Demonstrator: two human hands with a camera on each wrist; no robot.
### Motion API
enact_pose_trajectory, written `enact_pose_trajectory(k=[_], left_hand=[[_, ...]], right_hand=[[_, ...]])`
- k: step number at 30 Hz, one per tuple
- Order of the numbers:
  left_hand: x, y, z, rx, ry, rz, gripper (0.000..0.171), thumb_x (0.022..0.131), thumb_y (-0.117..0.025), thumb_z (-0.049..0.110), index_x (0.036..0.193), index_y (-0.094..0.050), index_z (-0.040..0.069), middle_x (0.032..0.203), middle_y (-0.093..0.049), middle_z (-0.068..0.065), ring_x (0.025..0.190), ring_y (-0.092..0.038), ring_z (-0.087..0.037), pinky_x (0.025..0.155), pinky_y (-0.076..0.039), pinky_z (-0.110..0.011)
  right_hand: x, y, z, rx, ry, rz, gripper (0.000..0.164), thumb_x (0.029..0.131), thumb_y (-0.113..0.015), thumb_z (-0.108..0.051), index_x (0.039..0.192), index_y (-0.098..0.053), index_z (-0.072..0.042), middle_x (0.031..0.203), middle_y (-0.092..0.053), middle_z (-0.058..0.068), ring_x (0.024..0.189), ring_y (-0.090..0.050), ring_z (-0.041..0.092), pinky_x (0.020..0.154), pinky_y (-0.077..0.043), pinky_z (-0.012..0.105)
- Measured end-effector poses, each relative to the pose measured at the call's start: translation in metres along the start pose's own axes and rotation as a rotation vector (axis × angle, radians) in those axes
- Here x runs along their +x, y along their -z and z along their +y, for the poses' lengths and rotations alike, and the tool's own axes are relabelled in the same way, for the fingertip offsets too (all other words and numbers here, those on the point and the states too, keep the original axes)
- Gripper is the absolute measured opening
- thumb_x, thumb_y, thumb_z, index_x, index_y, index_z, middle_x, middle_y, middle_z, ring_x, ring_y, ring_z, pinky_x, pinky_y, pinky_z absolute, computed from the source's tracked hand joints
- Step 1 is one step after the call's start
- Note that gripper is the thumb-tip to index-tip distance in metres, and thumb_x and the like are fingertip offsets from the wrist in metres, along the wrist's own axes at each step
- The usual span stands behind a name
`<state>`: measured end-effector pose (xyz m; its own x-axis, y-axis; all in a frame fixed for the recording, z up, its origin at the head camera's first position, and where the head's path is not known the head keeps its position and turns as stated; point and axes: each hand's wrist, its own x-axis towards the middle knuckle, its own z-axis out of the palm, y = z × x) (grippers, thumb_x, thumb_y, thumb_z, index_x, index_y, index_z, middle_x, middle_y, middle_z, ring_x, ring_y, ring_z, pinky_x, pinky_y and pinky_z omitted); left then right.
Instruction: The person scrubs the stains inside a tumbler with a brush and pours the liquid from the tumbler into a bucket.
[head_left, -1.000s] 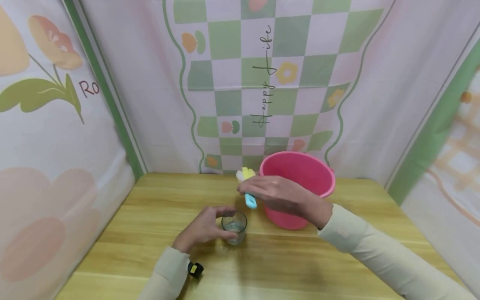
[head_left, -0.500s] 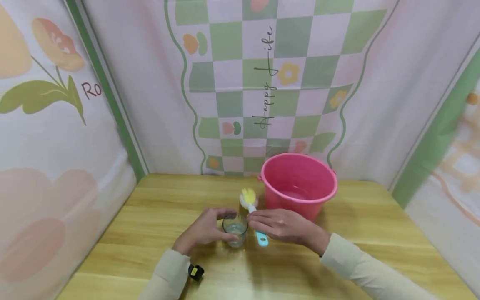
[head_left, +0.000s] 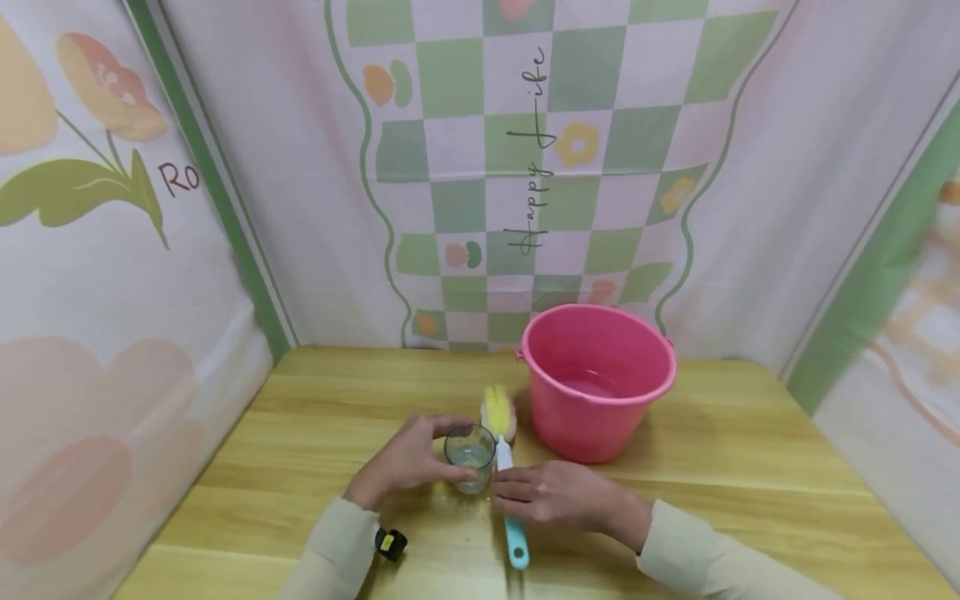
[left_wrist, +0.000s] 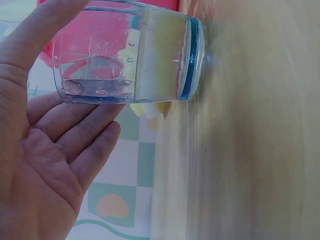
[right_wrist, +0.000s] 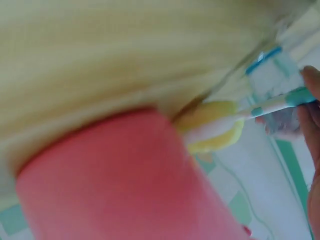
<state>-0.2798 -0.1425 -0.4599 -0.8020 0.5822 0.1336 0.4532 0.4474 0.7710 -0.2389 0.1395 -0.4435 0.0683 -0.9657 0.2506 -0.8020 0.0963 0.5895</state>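
A clear glass stands upright on the wooden table, with drops on its wall and what looks like clear liquid in its lower part. My left hand holds it from the left, thumb at the near side and fingers at the far side. Just right of the glass, my right hand pinches the turquoise and white handle of a sponge brush. Its yellow and white sponge head points away from me, low over the table. Whether it touches the wood I cannot tell. My right fingers hide the handle's middle.
A pink bucket stands behind my right hand, with some water at its bottom. A small black device sits by my left wrist. Patterned cloth hangs behind the table and along both sides.
My right hand has brought the sponge brush down and toward me, from beside the bucket's rim to low beside the glass. My left hand and the glass have stayed in place.
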Motion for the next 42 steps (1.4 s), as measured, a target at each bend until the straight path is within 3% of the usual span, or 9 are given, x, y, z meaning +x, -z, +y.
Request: enact_pose_trajectory(k=[8, 13, 16, 20, 24, 28, 31, 36, 42], left_hand=[[-0.003, -0.002, -0.001, -0.006, 0.016, 0.005, 0.081, 0.078, -0.094, 0.040, 0.145, -0.061, 0.009, 0.144, -0.068, -0.008, 0.137, -0.063, -0.025, 0.123, -0.046, -0.047], [-0.004, -0.001, 0.000, -0.003, 0.021, 0.006, 0.081, 0.078, -0.094, 0.040, 0.145, -0.061, 0.008, 0.144, -0.068, -0.009, 0.138, -0.063, -0.026, 0.123, -0.045, -0.049], [-0.005, 0.000, 0.000, -0.002, 0.023, 0.006, 0.081, 0.078, -0.094, 0.041, 0.144, -0.061, 0.008, 0.144, -0.068, -0.009, 0.138, -0.063, -0.026, 0.123, -0.045, -0.049], [-0.005, -0.001, -0.001, 0.002, 0.023, 0.005, 0.081, 0.078, -0.093, 0.042, 0.145, -0.061, 0.009, 0.145, -0.068, -0.008, 0.138, -0.062, -0.025, 0.123, -0.045, -0.049], [-0.006, -0.001, -0.001, 0.000, 0.031, 0.004, 0.081, 0.078, -0.093, 0.042, 0.145, -0.061, 0.010, 0.145, -0.068, -0.008, 0.139, -0.061, -0.026, 0.124, -0.044, -0.049], [-0.004, -0.002, -0.001, 0.003, 0.023, 0.002, 0.081, 0.079, -0.093, 0.041, 0.146, -0.060, 0.009, 0.145, -0.067, -0.009, 0.139, -0.061, -0.027, 0.124, -0.044, -0.050], [-0.003, -0.002, 0.000, 0.007, 0.006, 0.003, 0.081, 0.080, -0.092, 0.042, 0.146, -0.060, 0.007, 0.145, -0.068, -0.010, 0.138, -0.062, -0.027, 0.124, -0.044, -0.050], [-0.001, -0.001, 0.002, -0.001, -0.003, 0.003, 0.081, 0.080, -0.093, 0.041, 0.145, -0.060, 0.007, 0.145, -0.067, -0.011, 0.138, -0.062, -0.028, 0.124, -0.044, -0.050], [-0.001, 0.000, 0.001, -0.007, 0.006, 0.000, 0.080, 0.081, -0.092, 0.042, 0.145, -0.060, 0.007, 0.145, -0.068, -0.010, 0.139, -0.061, -0.029, 0.123, -0.044, -0.052]], right_hand=[[0.004, -0.009, -0.023, 0.037, -0.066, -0.058, 0.030, 0.084, -0.076, -0.012, 0.114, -0.073, -0.017, 0.117, -0.079, -0.004, 0.109, -0.074, 0.008, 0.085, -0.062, 0.015], [0.004, -0.004, -0.026, 0.093, -0.117, -0.109, 0.036, 0.085, -0.080, -0.011, 0.121, -0.074, -0.017, 0.123, -0.078, -0.003, 0.113, -0.074, 0.010, 0.084, -0.062, 0.015], [0.004, 0.007, -0.027, 0.148, -0.206, -0.108, 0.037, 0.087, -0.079, -0.011, 0.124, -0.075, -0.015, 0.126, -0.078, 0.000, 0.115, -0.075, 0.013, 0.089, -0.063, 0.020], [0.005, 0.028, -0.022, 0.201, -0.408, -0.039, 0.039, 0.088, -0.081, -0.018, 0.125, -0.074, -0.008, 0.126, -0.077, 0.006, 0.111, -0.077, 0.018, 0.087, -0.065, 0.026], [0.004, 0.053, -0.009, 0.230, -0.596, 0.069, 0.049, 0.086, -0.085, -0.024, 0.129, -0.072, -0.005, 0.126, -0.077, 0.012, 0.107, -0.078, 0.025, 0.083, -0.068, 0.033], [-0.003, 0.077, 0.013, 0.238, -0.699, 0.217, 0.050, 0.084, -0.086, -0.018, 0.128, -0.070, -0.002, 0.123, -0.076, 0.017, 0.105, -0.078, 0.031, 0.082, -0.068, 0.039], [-0.015, 0.092, 0.032, 0.238, -0.793, 0.273, 0.051, 0.083, -0.085, -0.011, 0.130, -0.067, 0.002, 0.126, -0.074, 0.021, 0.109, -0.076, 0.038, 0.085, -0.067, 0.049], [-0.041, 0.106, 0.061, 0.200, -0.978, 0.248, 0.056, 0.084, -0.084, -0.009, 0.134, -0.063, 0.004, 0.128, -0.072, 0.025, 0.107, -0.074, 0.045, 0.081, -0.065, 0.058], [-0.080, 0.100, 0.090, 0.225, -1.065, 0.230, 0.054, 0.089, -0.080, -0.005, 0.140, -0.062, 0.003, 0.115, -0.075, 0.024, 0.083, -0.074, 0.035, 0.064, -0.067, 0.049]])
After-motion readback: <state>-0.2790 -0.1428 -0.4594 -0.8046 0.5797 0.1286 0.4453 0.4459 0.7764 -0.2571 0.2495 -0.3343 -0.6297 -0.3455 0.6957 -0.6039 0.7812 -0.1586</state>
